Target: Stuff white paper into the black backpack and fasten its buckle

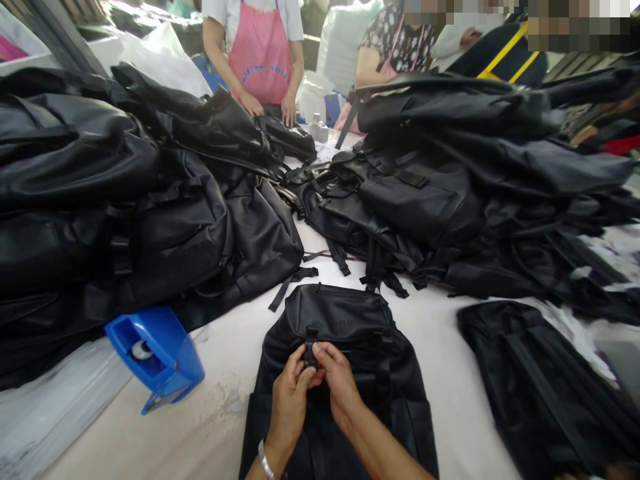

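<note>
1. A black backpack (370,393) lay front up toward the table's (215,390) near edge, its top pointing to the far edge, presumably so both hands could reach its straps easily.
2. The left hand (290,392) and right hand (341,380) met at a strap buckle (311,357), thumbs and fingertips pinching it from either side, likely to steady so small a part. Whether it was fastened could not be told.
3. A left pile (190,220) and right pile (425,200) of black bags flanked the table's middle, probably leaving working room between; a blue dispenser (186,353) sat just beside the left one.
4. The backpack looked smooth and leather-like, faintly shiny, with a neat top flap and side pockets.
</note>
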The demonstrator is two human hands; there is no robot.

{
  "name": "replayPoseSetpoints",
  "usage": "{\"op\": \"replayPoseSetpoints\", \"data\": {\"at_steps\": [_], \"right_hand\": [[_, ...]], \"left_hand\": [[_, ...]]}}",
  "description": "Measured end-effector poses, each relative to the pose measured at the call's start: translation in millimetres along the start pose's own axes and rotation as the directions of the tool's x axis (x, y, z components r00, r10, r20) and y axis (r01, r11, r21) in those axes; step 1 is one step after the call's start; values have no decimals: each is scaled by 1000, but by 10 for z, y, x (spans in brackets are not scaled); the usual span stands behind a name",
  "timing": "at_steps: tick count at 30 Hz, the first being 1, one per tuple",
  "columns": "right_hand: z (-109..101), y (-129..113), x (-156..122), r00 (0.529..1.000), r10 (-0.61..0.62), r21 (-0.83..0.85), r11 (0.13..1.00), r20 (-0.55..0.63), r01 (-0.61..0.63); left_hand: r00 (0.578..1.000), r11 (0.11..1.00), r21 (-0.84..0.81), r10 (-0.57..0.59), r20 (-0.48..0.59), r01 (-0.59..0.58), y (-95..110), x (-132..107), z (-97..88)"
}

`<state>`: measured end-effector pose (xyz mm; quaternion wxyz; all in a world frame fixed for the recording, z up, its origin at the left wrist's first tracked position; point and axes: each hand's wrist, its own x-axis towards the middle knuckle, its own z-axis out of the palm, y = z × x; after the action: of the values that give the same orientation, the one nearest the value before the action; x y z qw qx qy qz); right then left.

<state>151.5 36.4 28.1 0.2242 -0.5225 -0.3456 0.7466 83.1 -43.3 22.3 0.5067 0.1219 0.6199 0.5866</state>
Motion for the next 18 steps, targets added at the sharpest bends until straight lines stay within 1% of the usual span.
{"op": "replayPoseSetpoints", "data": {"at_steps": [5,9,12,15,18], "right_hand": [[3,-30,-4,1000,18,8,1000,11,-18],[-1,-51,-9,1000,21,-9,1000,8,-21],[-11,-10,14,1000,22,-4,1000,11,-22],[-20,73,39,1000,29,23,999,3,-29],[-22,133,50,999,36,48,998,-22,-34]], "left_hand": [[1000,1000,13,13,4,-13,-95,52,-30],[1000,1000,13,-5,0,5,-99,76,-41],[1000,1000,-3,-14,-5,14,-107,90,-18],[998,999,-34,-21,-53,20,-142,88,38],[988,999,-19,-36,-147,33,-188,79,106]]}}
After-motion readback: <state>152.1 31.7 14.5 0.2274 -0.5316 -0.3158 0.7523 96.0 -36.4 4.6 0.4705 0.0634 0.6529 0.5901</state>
